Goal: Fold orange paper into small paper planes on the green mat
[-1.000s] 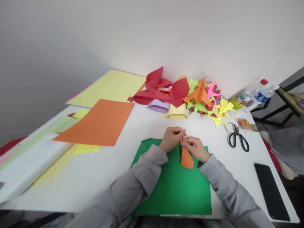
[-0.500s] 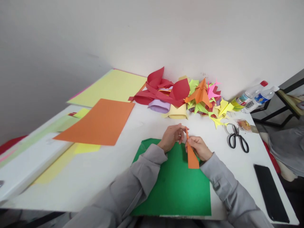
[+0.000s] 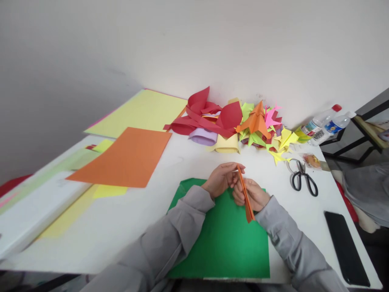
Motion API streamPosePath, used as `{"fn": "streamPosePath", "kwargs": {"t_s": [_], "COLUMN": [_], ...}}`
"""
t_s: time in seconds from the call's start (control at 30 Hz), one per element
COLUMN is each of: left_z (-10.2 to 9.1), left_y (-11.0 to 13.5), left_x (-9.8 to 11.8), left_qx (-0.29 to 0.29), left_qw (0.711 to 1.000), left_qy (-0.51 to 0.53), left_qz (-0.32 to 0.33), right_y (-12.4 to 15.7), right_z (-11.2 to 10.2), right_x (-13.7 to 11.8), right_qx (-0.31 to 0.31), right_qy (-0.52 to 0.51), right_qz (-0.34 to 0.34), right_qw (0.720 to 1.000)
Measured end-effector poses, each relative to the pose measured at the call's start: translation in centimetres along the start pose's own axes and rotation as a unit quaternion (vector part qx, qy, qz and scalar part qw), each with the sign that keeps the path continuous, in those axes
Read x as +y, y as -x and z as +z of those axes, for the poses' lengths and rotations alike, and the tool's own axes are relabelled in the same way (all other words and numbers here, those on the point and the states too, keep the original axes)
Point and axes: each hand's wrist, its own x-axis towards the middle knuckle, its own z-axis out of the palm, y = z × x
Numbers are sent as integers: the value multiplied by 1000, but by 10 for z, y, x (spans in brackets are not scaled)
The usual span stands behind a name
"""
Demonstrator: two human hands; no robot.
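Observation:
A narrow piece of folded orange paper (image 3: 248,206) is held between my hands, turned edge-on so its layers show, its wider end tilted down toward me. My left hand (image 3: 220,178) pinches its top tip with bent fingers. Around the middle of the fold, my right hand (image 3: 255,194) grips from the right side. Both hands are above a green sheet of paper (image 3: 231,247), which lies at the table's front edge with its far left corner bent.
Folded paper planes (image 3: 257,121) and red paper pieces (image 3: 199,117) are heaped by the wall. Black-handled scissors (image 3: 304,180), a phone (image 3: 346,247) and two bottles (image 3: 331,125) are at right. On the left lie an orange sheet (image 3: 127,158) and a yellow sheet (image 3: 136,113).
The folded orange paper has turned from showing its flat side to showing its edge, and its lower end has swung slightly right. My right fingers have shifted along it.

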Motion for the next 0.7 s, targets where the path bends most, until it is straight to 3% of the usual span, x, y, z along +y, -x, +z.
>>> {"fn": "streamPosePath", "kwargs": {"t_s": [0.7], "left_z": [4], "left_y": [2], "left_x": [-2], "left_qx": [-3], "left_qw": [1000], "left_qy": [-22], "left_qz": [-6], "right_y": [0], "right_z": [-4], "right_x": [4], "right_qx": [-12], "right_qy": [-34], "right_qz": [-31], "right_qw": [999]}}
